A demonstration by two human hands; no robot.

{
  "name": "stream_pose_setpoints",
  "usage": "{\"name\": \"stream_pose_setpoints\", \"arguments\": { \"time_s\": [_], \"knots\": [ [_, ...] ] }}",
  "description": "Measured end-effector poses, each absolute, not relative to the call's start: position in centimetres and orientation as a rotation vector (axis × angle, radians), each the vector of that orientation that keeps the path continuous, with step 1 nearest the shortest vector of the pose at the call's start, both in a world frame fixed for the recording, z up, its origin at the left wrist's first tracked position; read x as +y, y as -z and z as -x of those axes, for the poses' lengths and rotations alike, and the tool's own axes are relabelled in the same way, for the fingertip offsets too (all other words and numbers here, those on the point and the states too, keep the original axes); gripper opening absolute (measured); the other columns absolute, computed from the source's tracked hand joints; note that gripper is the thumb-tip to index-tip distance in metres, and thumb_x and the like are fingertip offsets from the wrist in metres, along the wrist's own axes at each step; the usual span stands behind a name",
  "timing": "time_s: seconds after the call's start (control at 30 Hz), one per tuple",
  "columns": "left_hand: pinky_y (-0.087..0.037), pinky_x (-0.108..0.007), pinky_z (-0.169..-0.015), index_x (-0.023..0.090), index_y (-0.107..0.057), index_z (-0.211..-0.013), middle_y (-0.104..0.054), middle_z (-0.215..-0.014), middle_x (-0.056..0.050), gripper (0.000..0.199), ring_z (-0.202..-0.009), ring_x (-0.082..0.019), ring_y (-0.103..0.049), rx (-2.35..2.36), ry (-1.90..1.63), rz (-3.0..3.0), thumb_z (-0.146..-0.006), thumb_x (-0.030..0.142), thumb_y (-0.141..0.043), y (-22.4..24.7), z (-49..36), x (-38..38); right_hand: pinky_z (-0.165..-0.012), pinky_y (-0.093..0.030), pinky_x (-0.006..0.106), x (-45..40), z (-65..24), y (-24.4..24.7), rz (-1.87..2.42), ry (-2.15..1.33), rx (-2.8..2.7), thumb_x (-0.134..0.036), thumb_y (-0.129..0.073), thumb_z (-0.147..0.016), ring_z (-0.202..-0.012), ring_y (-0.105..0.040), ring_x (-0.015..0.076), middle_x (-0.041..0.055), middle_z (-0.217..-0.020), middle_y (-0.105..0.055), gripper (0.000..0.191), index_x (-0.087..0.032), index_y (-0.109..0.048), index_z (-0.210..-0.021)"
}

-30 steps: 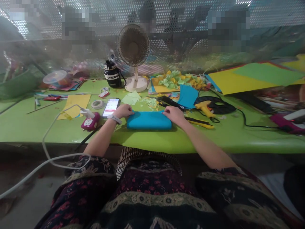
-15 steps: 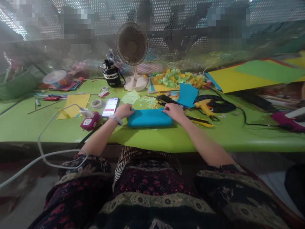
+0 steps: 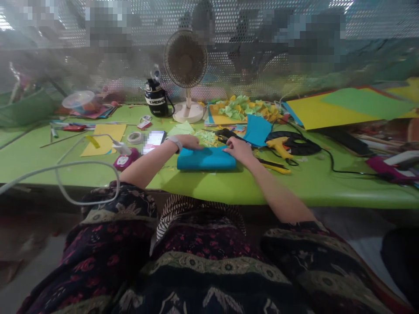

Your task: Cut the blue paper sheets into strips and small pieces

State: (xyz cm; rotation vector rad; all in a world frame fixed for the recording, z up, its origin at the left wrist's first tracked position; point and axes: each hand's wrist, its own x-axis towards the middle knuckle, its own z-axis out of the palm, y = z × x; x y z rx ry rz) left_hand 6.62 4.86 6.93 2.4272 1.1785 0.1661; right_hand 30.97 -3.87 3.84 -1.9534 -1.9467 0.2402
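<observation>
A bright blue sheet of paper or craft foam (image 3: pixel 206 160), folded over into a rounded band, lies near the front edge of the green table. My left hand (image 3: pixel 188 142) is on its back edge, left of the middle, with the fingers closed against it; the fingertips are partly hidden. At the back right corner, my right hand (image 3: pixel 238 150) pinches the sheet between thumb and fingers. Just behind the right hand is a black tool (image 3: pixel 225 134), partly covered. A yellow utility knife (image 3: pixel 275 165) lies to the right of that hand.
A yellow glue gun (image 3: pixel 280 145) rests on the right, its cord trailing. To the left are a phone (image 3: pixel 153 141), a tape roll (image 3: pixel 134 138) and a purple power adapter (image 3: pixel 125 159) with a looping white cable. A fan (image 3: pixel 186 111) and a dark bottle (image 3: pixel 156 100) stand behind.
My left hand has slid rightward along the back edge from the left corner toward the middle of the blue sheet. My right hand stays at its corner. The view has shifted slightly.
</observation>
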Motion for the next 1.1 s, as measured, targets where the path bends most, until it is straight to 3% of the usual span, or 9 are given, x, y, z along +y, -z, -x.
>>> {"name": "stream_pose_setpoints", "arguments": {
  "time_s": [0.1,0.23,0.33,0.47,0.67,1.1],
  "knots": [
    [-0.046,-0.034,-0.077,0.016,-0.067,-0.065,-0.070,-0.079,-0.015,0.044,-0.086,-0.031,-0.067,1.298,0.218,-2.560,-0.077,0.058,-0.076,-6.9,-7.8,4.1,-0.061,-0.039,0.030,-4.2,-31.0,-4.5,1.985,-0.207,-1.968,-0.031,-0.076,-0.085,-0.086,-0.068,0.0237,0.0062,-0.096,-0.076,0.021,-0.022,-0.067,-0.101],
    [-0.049,-0.036,-0.088,0.014,-0.073,-0.096,-0.072,-0.111,-0.020,0.061,-0.106,-0.034,-0.067,1.397,0.267,-2.635,-0.087,0.073,-0.059,-6.4,-7.6,2.4,-0.064,-0.040,0.030,-4.7,-30.2,-6.3,1.940,-0.097,-2.112,-0.031,-0.066,-0.092,-0.094,-0.067,0.0241,0.0095,-0.106,-0.075,0.015,-0.020,-0.070,-0.102],
    [-0.049,-0.038,-0.095,0.013,-0.070,-0.111,-0.068,-0.121,-0.021,0.062,-0.115,-0.034,-0.064,1.453,0.216,-2.698,-0.094,0.070,-0.052,-5.7,-7.0,1.7,-0.070,-0.042,0.030,-4.4,-28.2,-7.6,1.806,-0.157,-2.370,-0.031,-0.066,-0.093,-0.097,-0.067,0.0245,0.0098,-0.108,-0.076,0.015,-0.019,-0.073,-0.099],
    [-0.049,-0.039,-0.098,0.010,-0.068,-0.116,-0.066,-0.123,-0.022,0.054,-0.121,-0.035,-0.062,1.450,0.159,-2.763,-0.098,0.059,-0.053,-5.1,-6.8,1.2,-0.071,-0.041,0.029,-3.7,-24.8,-7.8,1.655,-0.282,-2.693,-0.030,-0.064,-0.095,-0.091,-0.066,0.0235,0.0108,-0.100,-0.076,0.015,-0.017,-0.072,-0.097],
    [-0.050,-0.041,-0.100,0.008,-0.066,-0.121,-0.065,-0.126,-0.023,0.047,-0.122,-0.035,-0.061,1.449,0.123,-2.786,-0.098,0.048,-0.057,-4.9,-6.8,0.9,-0.068,-0.037,0.029,-5.1,-23.0,-5.4,1.599,-0.353,-2.681,-0.036,-0.059,-0.099,-0.084,-0.062,0.0216,0.0085,-0.096,-0.073,0.018,-0.019,-0.065,-0.099],
    [-0.046,-0.042,-0.104,0.006,-0.058,-0.132,-0.060,-0.134,-0.025,0.065,-0.131,-0.036,-0.054,1.569,0.069,-2.718,-0.101,0.061,-0.046,-5.0,-7.2,-0.8,-0.068,-0.031,0.031,-11.4,-24.1,-4.0,1.495,-0.463,-2.659,-0.035,-0.049,-0.103,-0.081,-0.059,0.0212,0.0070,-0.093,-0.071,0.018,-0.022,-0.058,-0.096]
  ]
}}
